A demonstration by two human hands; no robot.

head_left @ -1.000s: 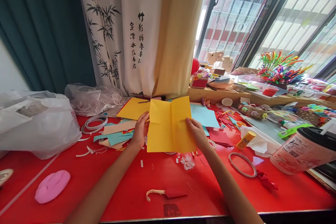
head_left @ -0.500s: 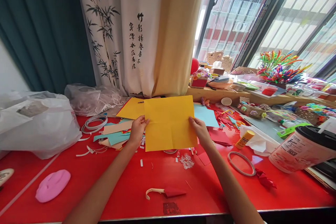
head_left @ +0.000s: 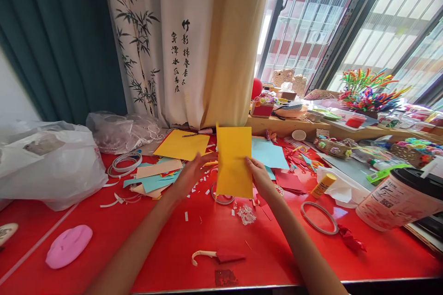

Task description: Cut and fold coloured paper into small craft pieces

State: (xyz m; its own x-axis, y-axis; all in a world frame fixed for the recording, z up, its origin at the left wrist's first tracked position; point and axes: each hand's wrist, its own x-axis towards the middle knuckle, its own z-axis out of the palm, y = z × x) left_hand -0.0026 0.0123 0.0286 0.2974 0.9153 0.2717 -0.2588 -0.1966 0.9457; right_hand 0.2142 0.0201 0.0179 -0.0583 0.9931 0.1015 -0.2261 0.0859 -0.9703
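Observation:
A yellow sheet of paper [head_left: 234, 161] is held up over the table, showing as a narrow upright rectangle with a crease across its middle. My right hand [head_left: 260, 175] pinches its right edge, thumb in front. Just off the left edge is my left hand [head_left: 194, 175], its fingers smeared by motion, so I cannot see whether they touch the sheet. Below, near the table's front, lies a tiny closed paper umbrella [head_left: 219, 255] with a red canopy and a pale hooked handle.
Paper scraps [head_left: 155, 176], another yellow sheet [head_left: 183, 144] and light blue paper [head_left: 272, 154] lie behind. To the right are a glue stick [head_left: 323, 185], a tape ring [head_left: 319, 218] and a large drink cup [head_left: 398, 200]. Plastic bags [head_left: 48, 161] and a pink lump [head_left: 69, 245] occupy the left.
The yellow sheet has gone from a wide square to about half that width. My left hand has left its earlier grip spot and shifted slightly right, while my right hand moved slightly left.

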